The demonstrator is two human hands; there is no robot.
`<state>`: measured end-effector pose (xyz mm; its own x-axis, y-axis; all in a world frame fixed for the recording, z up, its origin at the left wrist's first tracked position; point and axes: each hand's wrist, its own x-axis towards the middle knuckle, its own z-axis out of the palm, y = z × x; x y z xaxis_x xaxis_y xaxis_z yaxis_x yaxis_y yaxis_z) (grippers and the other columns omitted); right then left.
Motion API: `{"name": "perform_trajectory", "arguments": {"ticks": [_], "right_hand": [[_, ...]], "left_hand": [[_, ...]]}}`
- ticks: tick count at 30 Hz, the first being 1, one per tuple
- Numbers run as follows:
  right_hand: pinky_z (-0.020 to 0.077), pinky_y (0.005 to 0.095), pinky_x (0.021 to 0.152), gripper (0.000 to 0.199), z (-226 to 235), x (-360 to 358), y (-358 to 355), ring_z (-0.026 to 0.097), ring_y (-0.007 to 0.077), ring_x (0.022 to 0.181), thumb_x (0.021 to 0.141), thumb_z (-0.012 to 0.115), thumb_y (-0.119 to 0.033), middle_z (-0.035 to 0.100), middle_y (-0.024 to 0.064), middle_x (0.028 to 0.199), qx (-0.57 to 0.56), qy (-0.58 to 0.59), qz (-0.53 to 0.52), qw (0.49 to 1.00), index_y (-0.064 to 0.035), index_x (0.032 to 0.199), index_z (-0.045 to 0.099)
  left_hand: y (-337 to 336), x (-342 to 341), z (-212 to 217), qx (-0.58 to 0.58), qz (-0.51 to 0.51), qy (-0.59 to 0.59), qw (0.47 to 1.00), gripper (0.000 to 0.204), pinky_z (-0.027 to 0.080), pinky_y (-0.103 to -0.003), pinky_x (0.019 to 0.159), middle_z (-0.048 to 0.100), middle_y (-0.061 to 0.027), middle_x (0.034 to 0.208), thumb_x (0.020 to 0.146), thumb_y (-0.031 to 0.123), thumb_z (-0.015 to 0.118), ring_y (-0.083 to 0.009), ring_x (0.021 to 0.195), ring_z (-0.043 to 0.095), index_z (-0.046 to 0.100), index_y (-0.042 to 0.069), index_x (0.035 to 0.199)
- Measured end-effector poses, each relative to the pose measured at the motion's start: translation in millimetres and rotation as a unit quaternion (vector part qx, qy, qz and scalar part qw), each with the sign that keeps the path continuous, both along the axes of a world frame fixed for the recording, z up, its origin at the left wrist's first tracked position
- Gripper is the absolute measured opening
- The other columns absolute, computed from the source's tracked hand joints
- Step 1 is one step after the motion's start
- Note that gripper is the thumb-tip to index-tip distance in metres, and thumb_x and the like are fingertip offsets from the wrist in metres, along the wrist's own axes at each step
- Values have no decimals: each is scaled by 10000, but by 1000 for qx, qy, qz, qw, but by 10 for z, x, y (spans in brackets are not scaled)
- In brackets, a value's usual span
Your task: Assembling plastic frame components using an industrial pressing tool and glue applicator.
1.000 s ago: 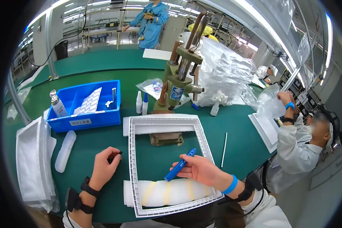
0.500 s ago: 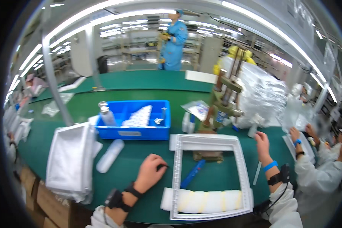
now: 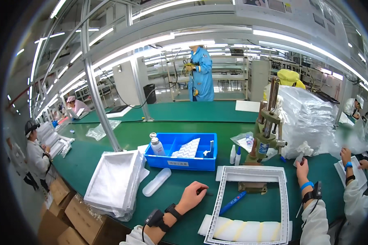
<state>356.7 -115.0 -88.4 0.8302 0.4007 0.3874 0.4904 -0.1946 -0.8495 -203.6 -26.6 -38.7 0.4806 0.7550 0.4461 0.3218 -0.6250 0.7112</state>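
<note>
On the green bench, a white rectangular frame (image 3: 283, 196) lies between my hands, with a white foam strip with yellow bands (image 3: 249, 231) across its near end. My left hand (image 3: 191, 197) rests left of the frame, its fingers pinched on a small black object (image 3: 200, 190) whose kind I cannot make out. Beyond the frame's right side, my right hand (image 3: 302, 171) has its fingers closed at a small white bottle (image 3: 299, 157), with crumpled white material above it. A blue pen-like tool (image 3: 233, 203) lies inside the frame, pointing at the press base.
A green hand press (image 3: 267, 130) stands behind the frame. Left of it are a blue divided bin (image 3: 180, 164), a clear-white case (image 3: 156, 182) and stacked wrapped frames (image 3: 112, 179). Bagged stock (image 3: 308, 118) rises at right, beside a co-worker's hands (image 3: 346, 154).
The view has swung left and up, shifting the bench things rightward and down. My right hand has reached forward to the white bottle. My left hand stays beside the frame, still pinching the black object.
</note>
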Motion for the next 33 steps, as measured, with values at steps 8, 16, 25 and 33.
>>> {"name": "perform_trajectory", "arguments": {"ticks": [8, 16, 25, 33], "right_hand": [[490, 305, 820, 359, 492, -419, -340, 616, 155, 922, 884, 661, -121, 648, 77, 990, 154, 60, 137, 977, 25, 1193, 554], [512, 289, 806, 395, 1382, -2038, -720, 616, 121, 910, 789, 730, -47, 636, 39, 997, -30, 163, 530, 831, 17, 1151, 584], [458, 222, 781, 368, 1202, -2408, -763, 576, 102, 874, 883, 656, -37, 630, 48, 991, -299, 56, 640, 706, 4, 1236, 565], [466, 253, 789, 369, 1293, -2612, -744, 576, 115, 880, 884, 635, 11, 616, 31, 1006, -251, 66, 651, 713, 31, 1243, 550]], "left_hand": [[-17, 39, 149, -19, 23, -54, 998, 151, 506, -283, 665, 665, -88, 931, 895, 93, 657, -178, 734, 633, 691, 34, 1030], [-488, 324, 545, 14, -86, -161, 983, 309, 506, -291, 813, 672, -85, 1073, 912, 46, 638, -177, 968, 652, 621, 46, 1220], [-713, 628, 595, 30, -254, -178, 950, 356, 489, -371, 794, 606, -118, 986, 843, 54, 687, -281, 897, 613, 603, 44, 1189], [-736, 556, 496, 21, -261, -155, 953, 576, 473, -390, 790, 608, -107, 965, 738, 118, 782, -280, 885, 606, 553, 46, 1262]]}}
